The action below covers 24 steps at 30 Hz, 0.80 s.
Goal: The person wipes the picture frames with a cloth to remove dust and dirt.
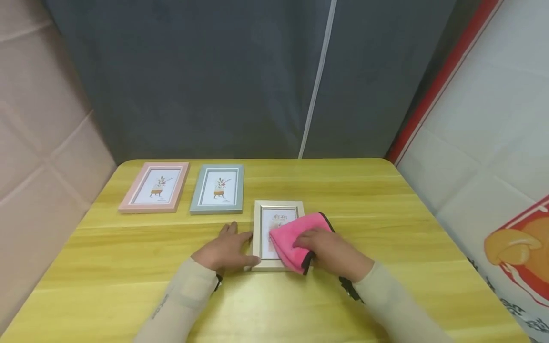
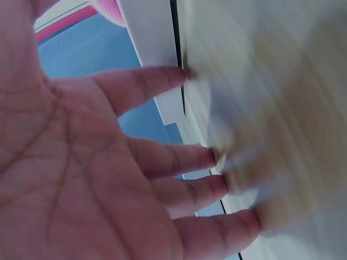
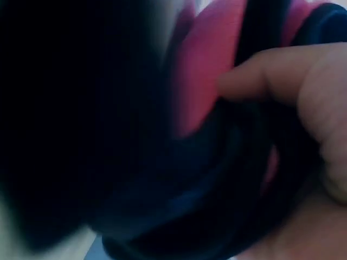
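Note:
A cream picture frame (image 1: 267, 233) lies on the table with its printed text upside down. My left hand (image 1: 227, 250) is spread at the frame's left side, thumb near the lower corner. In the left wrist view its fingers are nearly straight, tips on the tabletop and one close to the frame's edge. My right hand (image 1: 334, 252) grips a folded pink cloth (image 1: 296, 236) with black trim, laid over the right part of the frame and hiding much of the print. The right wrist view shows the thumb against the cloth (image 3: 203, 70), with dark blurred folds beside it.
A pink picture frame (image 1: 124, 205) and a blue-grey one (image 1: 198, 195) lie side by side at the table's back left. Behind the wood-patterned table (image 1: 386, 214) hangs a dark grey curtain (image 1: 193, 81). Pale walls stand at both sides.

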### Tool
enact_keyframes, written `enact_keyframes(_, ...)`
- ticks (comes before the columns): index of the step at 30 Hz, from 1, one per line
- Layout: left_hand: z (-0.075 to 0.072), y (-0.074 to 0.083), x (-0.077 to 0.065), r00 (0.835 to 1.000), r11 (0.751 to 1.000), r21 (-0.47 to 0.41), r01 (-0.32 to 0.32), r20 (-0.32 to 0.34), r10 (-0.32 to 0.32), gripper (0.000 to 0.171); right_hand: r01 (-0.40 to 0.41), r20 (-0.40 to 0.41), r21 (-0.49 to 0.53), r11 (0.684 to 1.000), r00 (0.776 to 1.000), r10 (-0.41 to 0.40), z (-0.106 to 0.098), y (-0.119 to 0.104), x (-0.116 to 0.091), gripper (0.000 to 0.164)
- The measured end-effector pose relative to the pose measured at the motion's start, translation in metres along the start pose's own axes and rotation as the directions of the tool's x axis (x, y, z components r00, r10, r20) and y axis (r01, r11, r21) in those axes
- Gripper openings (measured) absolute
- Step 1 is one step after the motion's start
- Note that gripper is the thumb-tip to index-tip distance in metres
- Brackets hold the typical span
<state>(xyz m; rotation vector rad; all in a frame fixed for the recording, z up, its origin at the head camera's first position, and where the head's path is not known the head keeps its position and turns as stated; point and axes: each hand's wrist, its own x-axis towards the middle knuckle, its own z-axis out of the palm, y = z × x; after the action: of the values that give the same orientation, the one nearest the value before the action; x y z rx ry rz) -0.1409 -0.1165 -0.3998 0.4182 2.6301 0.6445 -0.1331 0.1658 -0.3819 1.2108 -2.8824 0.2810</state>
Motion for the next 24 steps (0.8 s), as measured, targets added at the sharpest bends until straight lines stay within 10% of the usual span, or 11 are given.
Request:
enact_keyframes(12, -0.004, 0.003, 0.002, 0.999, 0.995, 0.095, 0.005, 0.044, -0.009, 0.081, -0.080, 0.059, -0.134, 0.988, 0.994, 0.088, 0.015, -0.010, 0.024, 0.032)
enact_keyframes(24, -0.004, 0.004, 0.004, 0.998, 0.995, 0.103, -0.001, 0.066, -0.006, 0.081, -0.312, 0.127, -0.008, 0.950, 0.942, 0.310, 0.015, 0.023, 0.058, 0.044)
